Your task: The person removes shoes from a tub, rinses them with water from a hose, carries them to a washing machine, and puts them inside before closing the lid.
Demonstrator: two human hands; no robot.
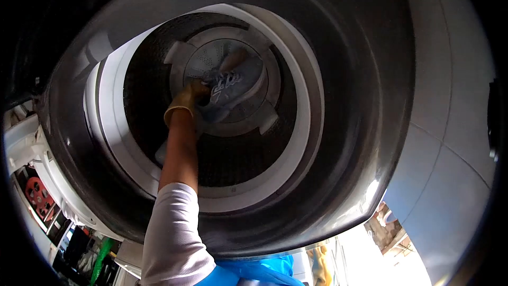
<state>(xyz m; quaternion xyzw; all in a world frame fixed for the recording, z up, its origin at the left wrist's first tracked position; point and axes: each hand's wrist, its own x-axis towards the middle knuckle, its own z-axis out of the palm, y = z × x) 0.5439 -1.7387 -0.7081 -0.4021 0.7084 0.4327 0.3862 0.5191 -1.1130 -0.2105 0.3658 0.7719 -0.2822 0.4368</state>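
A yellow-gloved left hand (pixel 194 94), mine, reaches deep into the drum of a top-opening washing machine (pixel 312 106). Its fingers are closed at the near end of a grey lace-up sneaker (pixel 244 80). Pale laces show across the top of the shoe, and shadow hides part of the grip. The sneaker lies over the round plate (pixel 225 128) at the drum's bottom. At the lower edge of the view, a yellow shape (pixel 320 266) looks like my right hand in a matching glove; its fingers cannot be made out.
A dark, wide rim (pixel 360 127) surrounds the drum opening. White tiled wall (pixel 450 127) rises on the right. At the lower left stand white machine parts (pixel 58 180), a red wheel-like piece (pixel 39 198) and a green item (pixel 100 260). Blue clothing (pixel 254 270) shows below.
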